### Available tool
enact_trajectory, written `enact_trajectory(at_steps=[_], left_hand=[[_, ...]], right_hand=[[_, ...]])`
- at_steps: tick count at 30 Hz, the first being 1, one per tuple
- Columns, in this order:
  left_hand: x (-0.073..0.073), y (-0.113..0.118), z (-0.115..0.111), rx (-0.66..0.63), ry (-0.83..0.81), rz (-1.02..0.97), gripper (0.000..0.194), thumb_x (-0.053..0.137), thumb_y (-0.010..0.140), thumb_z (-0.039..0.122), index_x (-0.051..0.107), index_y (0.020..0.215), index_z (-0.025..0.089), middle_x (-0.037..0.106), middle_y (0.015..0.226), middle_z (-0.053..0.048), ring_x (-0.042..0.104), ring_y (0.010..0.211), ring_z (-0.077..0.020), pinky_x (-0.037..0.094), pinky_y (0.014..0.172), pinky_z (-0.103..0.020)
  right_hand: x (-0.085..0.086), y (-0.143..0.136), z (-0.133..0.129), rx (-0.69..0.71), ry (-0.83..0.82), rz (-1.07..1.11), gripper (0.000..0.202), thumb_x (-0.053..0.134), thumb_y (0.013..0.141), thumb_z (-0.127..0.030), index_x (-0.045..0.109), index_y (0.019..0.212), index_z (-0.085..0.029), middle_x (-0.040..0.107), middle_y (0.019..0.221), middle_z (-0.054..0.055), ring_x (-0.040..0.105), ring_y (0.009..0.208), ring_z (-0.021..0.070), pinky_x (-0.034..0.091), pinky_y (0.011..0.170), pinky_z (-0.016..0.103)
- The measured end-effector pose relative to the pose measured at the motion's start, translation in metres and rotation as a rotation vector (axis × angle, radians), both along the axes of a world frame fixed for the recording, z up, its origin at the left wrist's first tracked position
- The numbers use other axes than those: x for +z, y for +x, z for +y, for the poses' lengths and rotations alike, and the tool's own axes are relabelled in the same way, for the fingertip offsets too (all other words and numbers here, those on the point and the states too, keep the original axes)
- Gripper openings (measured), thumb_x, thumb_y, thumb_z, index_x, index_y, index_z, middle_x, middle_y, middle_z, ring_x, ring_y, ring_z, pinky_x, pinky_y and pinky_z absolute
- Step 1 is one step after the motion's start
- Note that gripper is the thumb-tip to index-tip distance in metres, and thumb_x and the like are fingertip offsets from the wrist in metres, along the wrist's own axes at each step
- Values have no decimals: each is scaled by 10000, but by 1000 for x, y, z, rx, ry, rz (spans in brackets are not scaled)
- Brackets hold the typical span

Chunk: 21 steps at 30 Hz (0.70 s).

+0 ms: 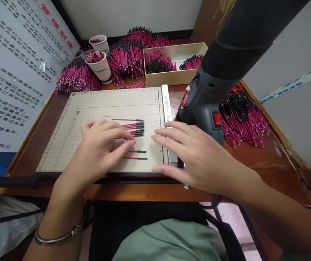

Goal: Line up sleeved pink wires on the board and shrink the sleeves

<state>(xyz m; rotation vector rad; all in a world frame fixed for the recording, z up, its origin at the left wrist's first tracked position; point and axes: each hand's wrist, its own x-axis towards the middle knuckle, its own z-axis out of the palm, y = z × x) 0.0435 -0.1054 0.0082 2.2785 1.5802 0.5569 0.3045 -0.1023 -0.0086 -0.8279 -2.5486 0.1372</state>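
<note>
Several short pink wires (pixel 133 126) with black ends lie roughly side by side on the cream gridded paper trimmer board (pixel 65 145). My left hand (pixel 103 145) is over them, fingers curled, thumb and index tips close together. Whether a wire is pinched there is hidden. Two more wires (pixel 141 158) stick out from below my left thumb, apart from the main row. My right hand (pixel 190 156) is open with its fingers spread, reaching across the trimmer's silver metal rail (pixel 165 99). Its fingertips are just right of the wires' black ends, apart from them.
A large black heat gun (pixel 207 98) with a red switch stands right of the board. Pink-and-black wire bundles (pixel 242 119) lie beyond it. At the back are a cream box (pixel 171 78) of wires, paper cups (pixel 101 69) and wire piles (pixel 76 78).
</note>
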Motion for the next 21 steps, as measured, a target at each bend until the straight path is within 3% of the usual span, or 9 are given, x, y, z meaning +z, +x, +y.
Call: enact_trajectory(at_steps=[4,9,14,21], left_hand=[[3,12,10,91,58,47,268,592,956,438,786,877,272,783,994,-50,622,998,-281,329,984,-524],[7,37,30,67,7,127,183,679,906,377,807,858,255,752,939,-67,605,1016,-317,308,1006,-594],[6,53,44,23,-93,242,234,636,946,277,795,783,224,745,912,-68,586,991,-302,317,983,-566],[7,60,48,-1,-47,274,246,562,993,260,758,858,196,720,955,-90,594,1015,-300,341,1005,-535]], right_hand=[[-3,-2,6,-120,23,35,429,566,1078,-420,709,1302,-83,716,1251,184,653,1132,294,588,946,455],[-4,-3,9,-238,58,102,379,612,1050,-382,716,1254,-80,726,1135,157,659,1024,283,578,899,446],[-2,-3,8,-232,71,134,347,619,1046,-364,717,1202,-70,725,1095,147,667,987,283,571,864,434],[0,-1,6,-225,81,166,359,612,1047,-370,715,1206,-65,732,1081,139,664,973,278,576,856,424]])
